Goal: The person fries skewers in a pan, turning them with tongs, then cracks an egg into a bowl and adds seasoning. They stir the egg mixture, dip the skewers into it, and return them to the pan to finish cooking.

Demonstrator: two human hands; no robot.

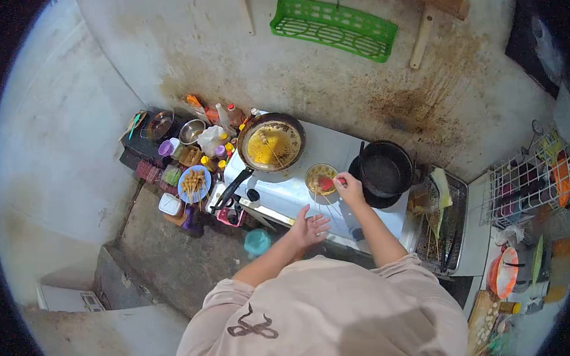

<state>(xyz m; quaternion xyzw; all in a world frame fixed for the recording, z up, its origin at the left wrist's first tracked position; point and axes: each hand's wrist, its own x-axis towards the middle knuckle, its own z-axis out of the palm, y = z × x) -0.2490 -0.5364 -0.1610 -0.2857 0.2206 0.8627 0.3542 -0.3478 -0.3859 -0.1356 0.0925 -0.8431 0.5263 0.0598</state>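
Note:
My right hand (348, 189) is closed on a red spoon (326, 184), whose bowl is over a small bowl of yellowish mixture (316, 171) on the white stove top (324, 138). A thin skewer slants out of that bowl toward me. My left hand (310, 228) is at the stove's front edge, palm up, fingers spread, holding nothing. Behind and left of the hands, a frying pan (292, 157) holds a yellow piece (264, 146) with a stick in it. Just right of my right hand stands a dark pot (386, 168).
Left of the stove are a blue plate of skewered food (195, 184), bottles (234, 114) and a metal bowl (192, 132). The pan's handle (234, 188) juts over the front left edge. At right are a grill tray (455, 218) and a white wire rack (527, 186).

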